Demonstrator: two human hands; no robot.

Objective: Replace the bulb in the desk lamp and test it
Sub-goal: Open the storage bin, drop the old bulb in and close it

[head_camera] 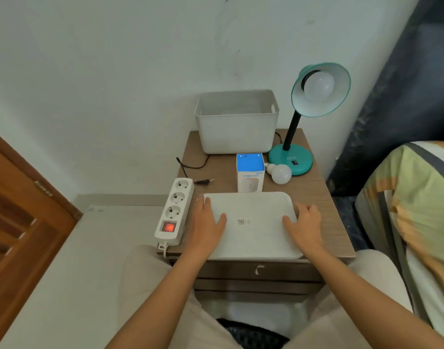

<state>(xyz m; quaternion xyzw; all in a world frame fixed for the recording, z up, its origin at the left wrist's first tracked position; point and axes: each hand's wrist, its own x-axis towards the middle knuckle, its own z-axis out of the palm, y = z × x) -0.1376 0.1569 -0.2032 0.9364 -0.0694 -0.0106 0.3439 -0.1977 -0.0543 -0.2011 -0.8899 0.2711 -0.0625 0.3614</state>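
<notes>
A teal desk lamp [292,157] stands at the back right of the small brown table [324,212], its shade tilted towards me with a white bulb [318,86] screwed in and unlit. A loose white bulb [280,173] lies on its side against the lamp's base. The lamp's black plug [203,181] lies unplugged beside a white power strip [174,210] whose red switch glows. My left hand [207,221] and my right hand [305,224] rest flat, fingers apart, on the two sides of an upturned white tray [253,230].
A white plastic bin [237,122] stands at the back of the table. A blue-and-white humidifier box [249,173] stands between tray and bin. A wooden door [19,222] is at left, a bed with striped bedding [417,210] at right. Drawers sit below the tabletop.
</notes>
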